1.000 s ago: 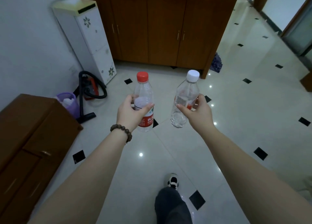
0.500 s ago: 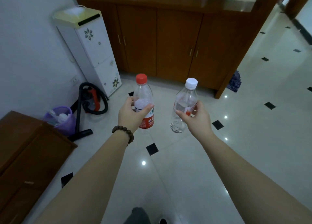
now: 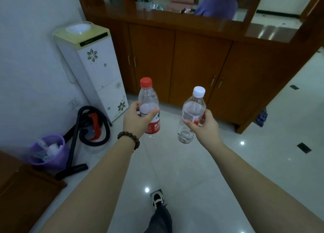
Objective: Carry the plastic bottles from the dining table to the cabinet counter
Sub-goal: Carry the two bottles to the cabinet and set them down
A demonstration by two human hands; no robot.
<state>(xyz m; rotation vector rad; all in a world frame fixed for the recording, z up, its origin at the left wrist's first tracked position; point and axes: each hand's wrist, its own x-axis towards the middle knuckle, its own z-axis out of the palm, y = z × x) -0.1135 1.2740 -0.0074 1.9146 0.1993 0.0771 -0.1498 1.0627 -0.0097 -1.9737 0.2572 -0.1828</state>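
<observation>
A wooden cabinet point(image 3: 192, 66) spans the far wall, its glossy counter point(image 3: 175, 20) along the top. A white water dispenser point(image 3: 93, 69) stands at its left, beside the wall. Both bare arms reach forward over the pale tiled floor point(image 3: 263, 153). The left hand point(image 3: 138, 121), a bead bracelet point(image 3: 128, 138) on its wrist, is wrapped around the label of a red-capped bottle point(image 3: 149, 108), held upright, cap up. The right hand point(image 3: 204, 126) grips the middle of a white-capped bottle point(image 3: 192, 113), its long axis leaning slightly right, cap up. The bottles are apart, in mid-air short of the cabinet.
</observation>
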